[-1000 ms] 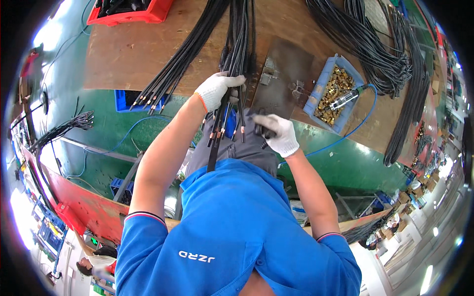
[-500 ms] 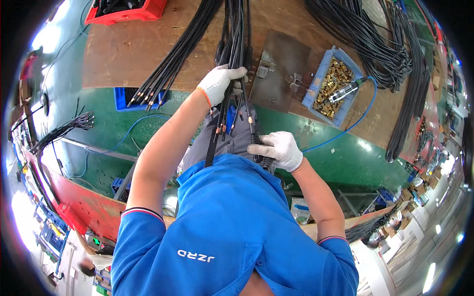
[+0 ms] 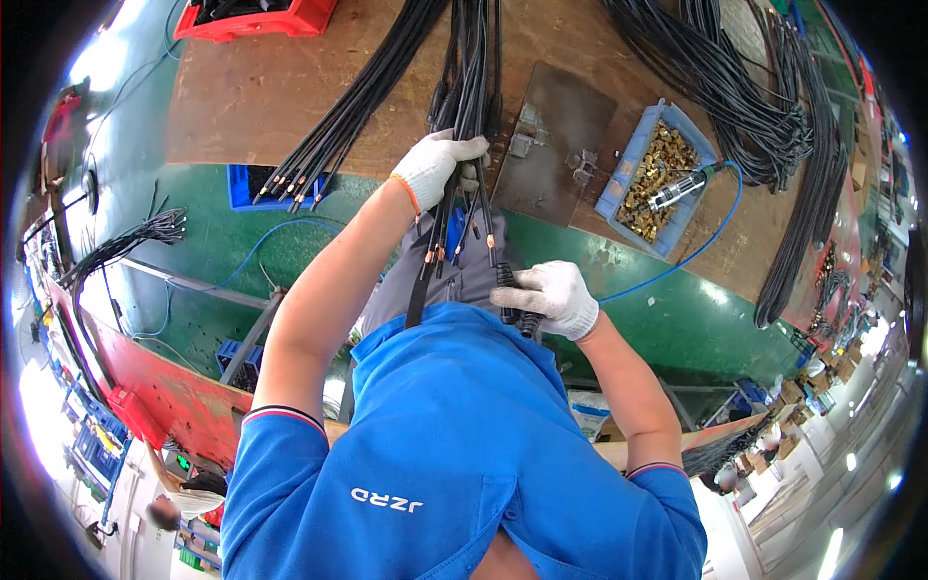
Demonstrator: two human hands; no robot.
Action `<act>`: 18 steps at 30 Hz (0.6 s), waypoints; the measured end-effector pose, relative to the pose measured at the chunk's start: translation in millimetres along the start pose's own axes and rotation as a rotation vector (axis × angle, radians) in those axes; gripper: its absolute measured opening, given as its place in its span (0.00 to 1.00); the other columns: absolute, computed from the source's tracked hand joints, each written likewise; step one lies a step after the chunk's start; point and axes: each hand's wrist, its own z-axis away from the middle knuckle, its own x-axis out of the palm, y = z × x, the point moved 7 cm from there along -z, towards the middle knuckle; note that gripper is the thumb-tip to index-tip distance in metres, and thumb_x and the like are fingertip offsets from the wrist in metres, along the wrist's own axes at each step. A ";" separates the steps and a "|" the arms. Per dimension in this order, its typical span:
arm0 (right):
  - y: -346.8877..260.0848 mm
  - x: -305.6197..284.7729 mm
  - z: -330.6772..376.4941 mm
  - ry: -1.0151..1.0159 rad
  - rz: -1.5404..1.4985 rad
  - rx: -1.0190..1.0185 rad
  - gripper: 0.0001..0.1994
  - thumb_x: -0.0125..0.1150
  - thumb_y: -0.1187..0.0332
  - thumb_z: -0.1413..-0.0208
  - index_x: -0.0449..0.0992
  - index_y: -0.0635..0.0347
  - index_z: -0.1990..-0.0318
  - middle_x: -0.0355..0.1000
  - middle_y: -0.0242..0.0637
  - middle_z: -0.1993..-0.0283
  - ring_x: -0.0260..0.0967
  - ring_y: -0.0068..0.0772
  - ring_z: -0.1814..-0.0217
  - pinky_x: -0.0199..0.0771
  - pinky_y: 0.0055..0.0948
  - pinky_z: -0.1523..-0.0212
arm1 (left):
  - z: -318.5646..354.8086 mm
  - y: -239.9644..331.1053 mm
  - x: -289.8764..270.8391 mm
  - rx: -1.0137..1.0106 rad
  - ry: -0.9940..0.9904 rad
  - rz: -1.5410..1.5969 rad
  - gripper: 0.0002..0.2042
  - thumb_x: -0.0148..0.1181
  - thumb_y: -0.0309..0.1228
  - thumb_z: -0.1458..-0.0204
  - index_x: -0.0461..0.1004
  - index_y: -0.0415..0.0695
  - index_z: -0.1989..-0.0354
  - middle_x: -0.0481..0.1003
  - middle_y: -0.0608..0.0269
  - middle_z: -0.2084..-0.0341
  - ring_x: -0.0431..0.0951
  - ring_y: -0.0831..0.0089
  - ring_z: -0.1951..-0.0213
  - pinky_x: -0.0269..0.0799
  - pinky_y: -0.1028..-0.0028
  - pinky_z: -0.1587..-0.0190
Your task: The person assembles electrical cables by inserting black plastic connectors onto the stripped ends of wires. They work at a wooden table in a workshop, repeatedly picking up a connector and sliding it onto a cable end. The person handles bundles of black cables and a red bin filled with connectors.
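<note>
My left hand [image 3: 437, 166], in a white knit glove with an orange cuff, is closed around a bundle of black cables [image 3: 471, 77] at the table's front edge. Below it the cable ends hang over my lap, with copper-coloured tips [image 3: 489, 242]. My right hand [image 3: 553, 298], also gloved, is closed on black ribbed cable sleeves [image 3: 506, 287]. One sleeve points up beside the tip of the rightmost hanging cable; a second sleeve [image 3: 529, 323] shows under the fingers. Whether cable and sleeve touch, I cannot tell. More black sleeves [image 3: 444, 101] sit on cables above my left hand.
Another cable bundle [image 3: 358, 97] lies to the left, its tips past the table edge. At right are a dark metal plate [image 3: 551, 145], a blue bin [image 3: 619, 184] of brass parts and a tool [image 3: 680, 188] with a blue hose. Coiled cables [image 3: 744, 126] lie far right; a red crate [image 3: 256, 21], far left.
My right hand and the sleeve have shifted slightly down and right. The rightmost cable's tip now shows beside the sleeve's top. My left hand keeps its hold; the whole view has shifted a little.
</note>
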 end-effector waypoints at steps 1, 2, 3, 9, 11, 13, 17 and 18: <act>0.7 1.0 2.4 -0.021 0.002 0.004 0.32 0.75 0.68 0.61 0.81 0.39 0.41 0.79 0.35 0.65 0.75 0.43 0.73 0.72 0.40 0.74 | 0.7 0.2 -0.1 0.000 0.007 -0.001 0.08 0.68 0.33 0.37 0.77 0.45 0.57 0.80 0.67 0.69 0.75 0.78 0.74 0.78 0.72 0.70; 1.1 2.0 4.7 -0.041 0.005 0.008 0.32 0.75 0.68 0.61 0.82 0.39 0.41 0.78 0.35 0.66 0.75 0.43 0.73 0.72 0.40 0.74 | 1.3 0.4 -0.2 0.000 0.014 -0.002 0.08 0.68 0.33 0.38 0.78 0.45 0.57 0.80 0.67 0.69 0.75 0.78 0.74 0.78 0.72 0.70; 1.2 3.2 6.1 -0.062 0.007 0.013 0.32 0.75 0.68 0.61 0.82 0.39 0.41 0.78 0.34 0.67 0.74 0.43 0.74 0.72 0.40 0.74 | 1.4 -0.1 -0.5 0.000 0.021 -0.004 0.08 0.68 0.33 0.38 0.78 0.45 0.57 0.80 0.67 0.69 0.75 0.78 0.73 0.78 0.72 0.69; -1.4 7.6 -4.3 -0.021 0.005 -0.004 0.29 0.75 0.68 0.61 0.83 0.41 0.45 0.73 0.33 0.72 0.73 0.42 0.75 0.71 0.40 0.75 | -2.0 -3.1 -0.9 0.013 0.008 -0.009 0.09 0.69 0.34 0.38 0.77 0.45 0.56 0.80 0.68 0.69 0.76 0.79 0.73 0.79 0.73 0.69; -0.3 14.6 -7.4 -0.036 -0.014 0.043 0.28 0.75 0.69 0.62 0.84 0.42 0.46 0.71 0.33 0.74 0.73 0.41 0.75 0.71 0.40 0.75 | -3.1 -4.5 -4.3 -0.002 0.033 -0.022 0.10 0.70 0.34 0.39 0.77 0.45 0.56 0.80 0.67 0.69 0.76 0.79 0.73 0.78 0.73 0.70; 2.4 22.1 -8.2 -0.066 -0.006 0.092 0.27 0.74 0.68 0.60 0.84 0.41 0.46 0.70 0.33 0.75 0.73 0.41 0.75 0.72 0.40 0.75 | -3.1 -4.3 -6.7 -0.008 0.052 -0.028 0.11 0.71 0.34 0.39 0.77 0.44 0.56 0.79 0.67 0.69 0.75 0.79 0.74 0.78 0.73 0.71; 9.1 29.1 -7.2 -0.101 0.011 0.181 0.27 0.73 0.69 0.61 0.83 0.39 0.46 0.70 0.33 0.75 0.74 0.43 0.74 0.74 0.40 0.73 | 1.8 0.1 -5.6 -0.006 0.063 -0.022 0.11 0.73 0.33 0.41 0.76 0.44 0.57 0.79 0.66 0.70 0.74 0.79 0.76 0.77 0.73 0.72; 11.5 29.4 -4.6 -0.100 0.013 0.189 0.28 0.72 0.69 0.62 0.84 0.40 0.47 0.71 0.34 0.75 0.74 0.44 0.74 0.74 0.41 0.73 | 2.8 2.1 -4.8 -0.007 0.062 -0.020 0.12 0.73 0.32 0.41 0.76 0.44 0.57 0.78 0.66 0.71 0.74 0.79 0.77 0.77 0.73 0.73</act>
